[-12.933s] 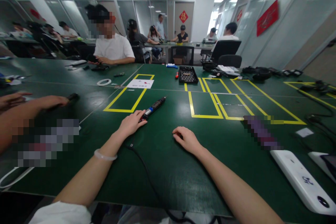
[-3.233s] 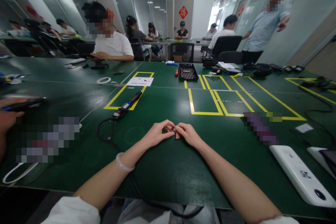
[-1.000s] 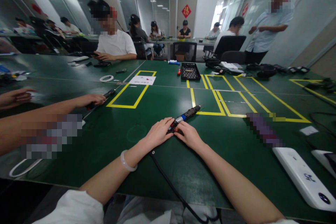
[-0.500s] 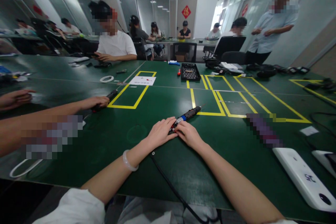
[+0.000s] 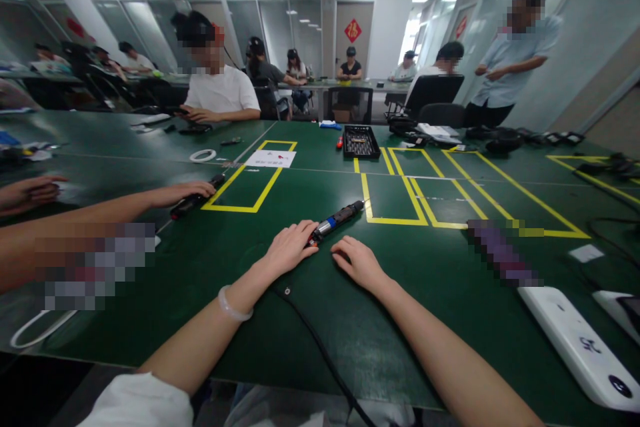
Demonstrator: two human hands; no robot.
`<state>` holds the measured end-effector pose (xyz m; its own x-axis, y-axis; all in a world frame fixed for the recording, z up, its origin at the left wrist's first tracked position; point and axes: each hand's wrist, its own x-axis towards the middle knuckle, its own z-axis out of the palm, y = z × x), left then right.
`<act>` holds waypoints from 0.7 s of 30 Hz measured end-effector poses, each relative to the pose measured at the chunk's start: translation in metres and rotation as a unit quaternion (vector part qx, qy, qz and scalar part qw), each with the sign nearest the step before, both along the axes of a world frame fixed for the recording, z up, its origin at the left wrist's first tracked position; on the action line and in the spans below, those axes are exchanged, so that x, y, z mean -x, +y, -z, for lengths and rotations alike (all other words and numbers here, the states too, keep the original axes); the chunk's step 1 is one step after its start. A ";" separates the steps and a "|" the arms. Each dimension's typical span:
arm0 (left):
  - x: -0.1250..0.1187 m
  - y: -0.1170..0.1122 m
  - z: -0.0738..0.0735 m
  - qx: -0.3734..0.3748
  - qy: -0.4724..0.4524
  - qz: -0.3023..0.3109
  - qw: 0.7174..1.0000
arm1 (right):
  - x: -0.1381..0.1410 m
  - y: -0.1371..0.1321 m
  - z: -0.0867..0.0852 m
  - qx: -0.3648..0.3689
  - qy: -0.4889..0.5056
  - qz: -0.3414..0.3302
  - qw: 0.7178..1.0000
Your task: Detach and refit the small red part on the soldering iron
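A worker's left hand is wrapped over the rear of a slim dark tool on the green table, its tip by yellow tape. Just beside, the right hand rests half curled; whether it holds anything cannot be told

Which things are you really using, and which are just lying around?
In use:
electric screwdriver, in the left hand
black cable

Probably just lying around:
black tray
white paper
white ring
white oblong device
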<state>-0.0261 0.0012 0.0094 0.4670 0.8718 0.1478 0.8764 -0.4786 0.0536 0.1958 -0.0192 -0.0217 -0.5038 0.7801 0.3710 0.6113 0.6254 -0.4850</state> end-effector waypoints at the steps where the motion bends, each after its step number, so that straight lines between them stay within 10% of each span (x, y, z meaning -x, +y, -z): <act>1: 0.009 0.004 0.000 -0.001 0.003 -0.014 1.000 | 0.000 0.000 -0.001 0.002 -0.004 -0.001 1.000; 14: 0.156 0.068 0.011 0.051 -0.002 -0.229 0.972 | -0.003 0.001 0.001 0.015 -0.024 -0.017 0.999; 21: 0.194 0.071 0.012 0.038 -0.031 -0.281 0.958 | -0.005 0.000 0.000 0.014 -0.027 -0.017 0.999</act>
